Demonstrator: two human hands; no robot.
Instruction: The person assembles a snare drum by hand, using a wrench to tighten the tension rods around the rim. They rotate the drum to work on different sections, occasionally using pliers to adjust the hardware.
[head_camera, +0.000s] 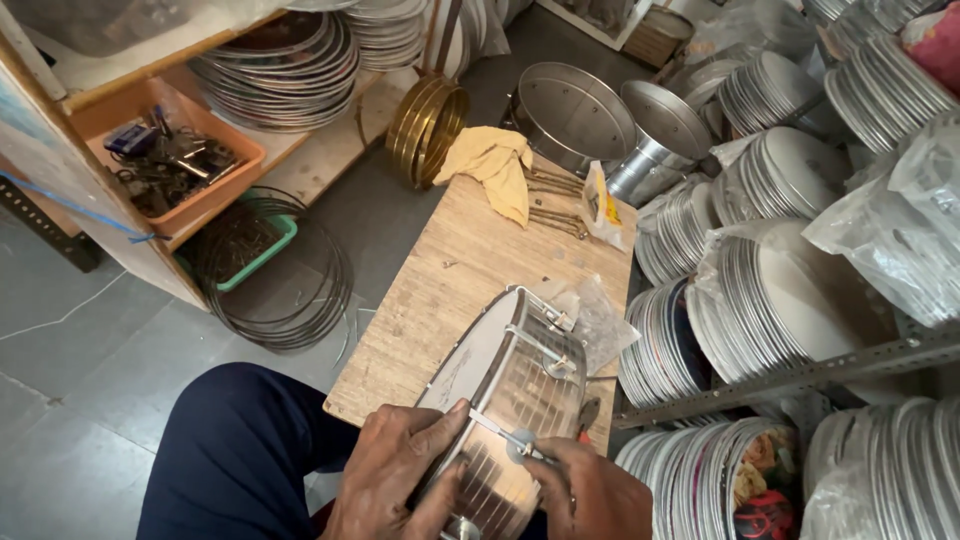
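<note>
A shiny metal drum (510, 385) lies tilted on its side at the near end of a low wooden bench (440, 290). Its pale drumhead faces left. Thin tension rods with small brackets run across its shell. My left hand (395, 470) grips the near rim of the drumhead. My right hand (590, 490) pinches a small metal fitting on a tension rod at the drum's near side.
A yellow cloth (495, 165), loose metal rods (555, 205) and a plastic bag (600, 320) lie on the bench. Metal drum shells (575, 110) and brass hoops (428, 125) stand beyond it. Stacked drumheads (790, 290) fill racks on the right. Wire hoops (275, 275) and an orange parts tray (170, 160) sit left.
</note>
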